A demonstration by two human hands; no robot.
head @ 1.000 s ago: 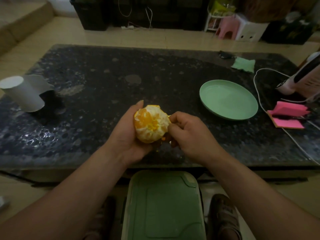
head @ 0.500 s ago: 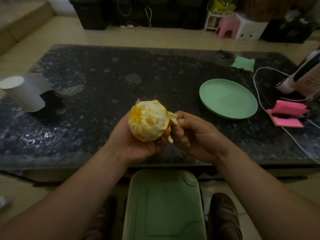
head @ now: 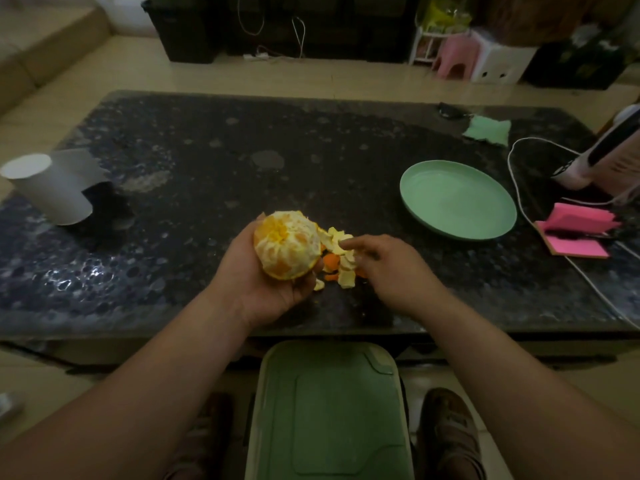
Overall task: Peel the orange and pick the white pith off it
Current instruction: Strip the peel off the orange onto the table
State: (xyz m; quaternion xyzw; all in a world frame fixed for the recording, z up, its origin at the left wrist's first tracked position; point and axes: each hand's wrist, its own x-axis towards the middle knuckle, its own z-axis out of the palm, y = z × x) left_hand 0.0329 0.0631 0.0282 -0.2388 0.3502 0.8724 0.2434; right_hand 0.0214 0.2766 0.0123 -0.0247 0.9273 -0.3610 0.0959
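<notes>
Left hand [head: 273, 289]: cups orange [head: 287, 249];
Right hand [head: 388, 268]: fingers loose (blurred), over peel pile [head: 341, 261];
Plate [head: 457, 199]: green; on surface [head: 207, 150], apart from peel.

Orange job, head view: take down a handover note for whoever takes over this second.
Left hand: holds the orange above the table.
Right hand: over the peel pile beside the fruit; too blurred to tell its grip.
Done: peel mostly off, scraps on the table.
Left: white pith covers much of the orange; pick it off.
Green plate sits further right.
</notes>
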